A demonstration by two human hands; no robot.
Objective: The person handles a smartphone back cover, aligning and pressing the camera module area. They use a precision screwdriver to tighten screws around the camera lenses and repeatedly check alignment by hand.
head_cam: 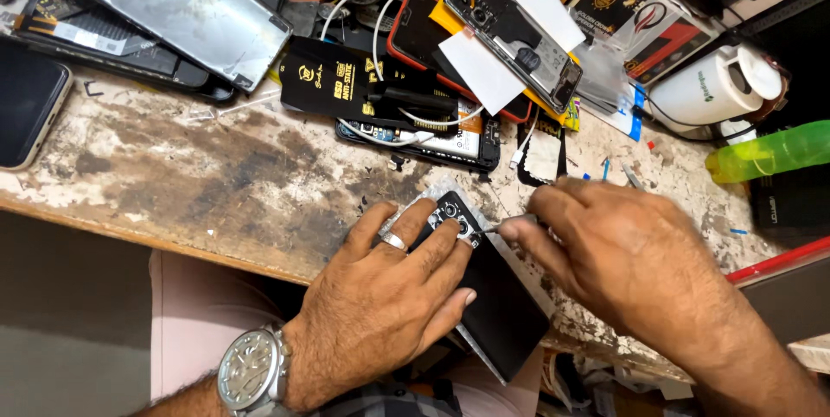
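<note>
In the lower middle of the frame we see a smartphone (497,305) lying face down at the front edge of the tabletop (216,175), its lower end jutting out past the edge. Its back is a smooth, matte black slab with a thin silvery rim, and the camera cluster (454,216) near its upper end shows round glassy lenses ringed in bright metal. Our left hand (385,300) lies flat on the phone with fingers spread, pressing it down rather than closing around it; a plain metal ring sits on one finger and a steel wristwatch (251,371) with a pale dial is on the wrist. Our right hand (618,257), right of centre, has its grip pinched shut on a thin metal tool (494,228), whose fine tip touches the camera cluster. The tabletop is worn wood, its pale paint flaked and stained dark. Across the top of the frame lie other opened phones: a scuffed silver back panel (190,2) at upper left, a black anti-static packet (346,80) with gold print and white cables (380,28) near the centre. At the right edge stand a white roll (713,89) and a translucent green bottle (769,153).
</note>
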